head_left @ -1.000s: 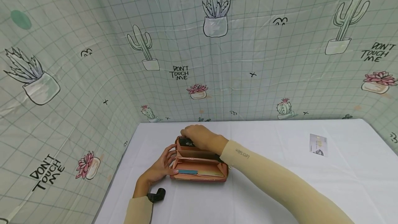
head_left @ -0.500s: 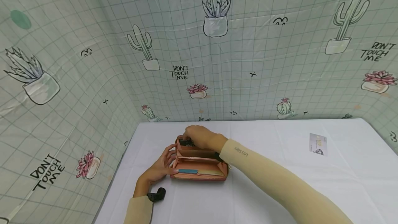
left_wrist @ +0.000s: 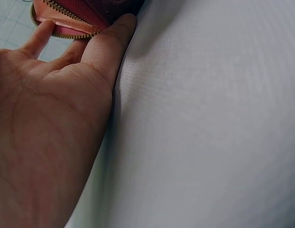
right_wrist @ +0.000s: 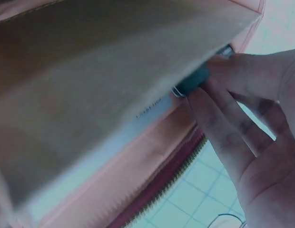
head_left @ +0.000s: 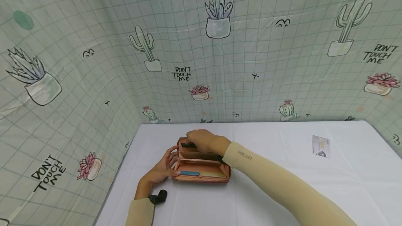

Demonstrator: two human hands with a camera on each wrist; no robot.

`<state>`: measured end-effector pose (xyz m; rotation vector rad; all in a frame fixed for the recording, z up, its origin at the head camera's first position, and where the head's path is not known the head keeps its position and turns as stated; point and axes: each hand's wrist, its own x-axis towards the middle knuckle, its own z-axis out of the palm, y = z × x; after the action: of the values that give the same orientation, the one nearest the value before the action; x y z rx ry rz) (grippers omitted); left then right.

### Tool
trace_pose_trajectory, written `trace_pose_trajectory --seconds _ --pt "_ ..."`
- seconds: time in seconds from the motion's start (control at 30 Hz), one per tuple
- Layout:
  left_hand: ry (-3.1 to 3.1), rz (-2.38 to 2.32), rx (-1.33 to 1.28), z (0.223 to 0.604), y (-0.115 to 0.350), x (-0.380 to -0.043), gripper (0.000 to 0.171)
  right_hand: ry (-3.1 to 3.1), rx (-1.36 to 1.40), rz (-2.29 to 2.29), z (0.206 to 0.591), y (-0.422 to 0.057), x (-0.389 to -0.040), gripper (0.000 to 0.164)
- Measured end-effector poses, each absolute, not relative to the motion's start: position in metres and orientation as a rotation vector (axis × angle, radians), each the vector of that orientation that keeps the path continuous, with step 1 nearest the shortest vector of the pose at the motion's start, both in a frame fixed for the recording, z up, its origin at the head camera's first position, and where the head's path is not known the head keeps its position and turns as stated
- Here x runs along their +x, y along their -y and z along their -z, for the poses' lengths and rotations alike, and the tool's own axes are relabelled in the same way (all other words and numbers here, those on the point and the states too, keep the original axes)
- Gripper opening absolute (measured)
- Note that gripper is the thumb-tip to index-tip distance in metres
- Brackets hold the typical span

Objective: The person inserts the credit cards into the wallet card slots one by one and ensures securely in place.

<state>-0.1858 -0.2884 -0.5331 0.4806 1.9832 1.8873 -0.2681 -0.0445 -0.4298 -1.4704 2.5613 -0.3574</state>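
A salmon-pink zip wallet (head_left: 201, 180) stands spread apart on the table, its compartments facing up. At its left end my left hand (head_left: 161, 168) grips it, thumb at the front edge and fingers along the side. The left wrist view shows those fingers against the wallet's zipped edge (left_wrist: 73, 35). My right hand (head_left: 202, 140) reaches into the rear compartment and pinches a dark card (head_left: 188, 145) there. In the right wrist view this dark card (right_wrist: 192, 81) sits between thumb and fingers, partly behind a divider; a pale printed card or paper (right_wrist: 150, 111) lies beside it.
A blue card (head_left: 190, 173) and a yellowish one (head_left: 212, 174) stick up in the wallet's front compartment. A silver VIP card (head_left: 321, 146) lies far right on the white table (head_left: 267, 142). Patterned cloth (head_left: 248, 55) hangs behind and at the left.
The dark card has sunk deeper into the rear compartment, its "Vip" lettering no longer showing. My right hand has shifted slightly right and down with it. The left hand keeps its place.
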Motion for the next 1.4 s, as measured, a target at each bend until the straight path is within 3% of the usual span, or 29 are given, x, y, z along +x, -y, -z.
trace_pose_trajectory --seconds 0.63,1.07,1.4 --pt "-1.992 -1.887 0.459 0.535 0.288 -0.184 0.106 -2.429 -1.384 0.754 0.430 0.000 -0.264 0.040" --pt "-2.013 -1.868 0.480 0.534 0.289 -0.187 0.106 -2.732 -1.083 1.340 0.441 -0.104 -0.262 0.031" --pt "-2.002 -1.875 0.487 0.534 0.288 -0.187 0.107 -2.940 -0.702 1.422 0.463 -0.189 -0.259 0.032"
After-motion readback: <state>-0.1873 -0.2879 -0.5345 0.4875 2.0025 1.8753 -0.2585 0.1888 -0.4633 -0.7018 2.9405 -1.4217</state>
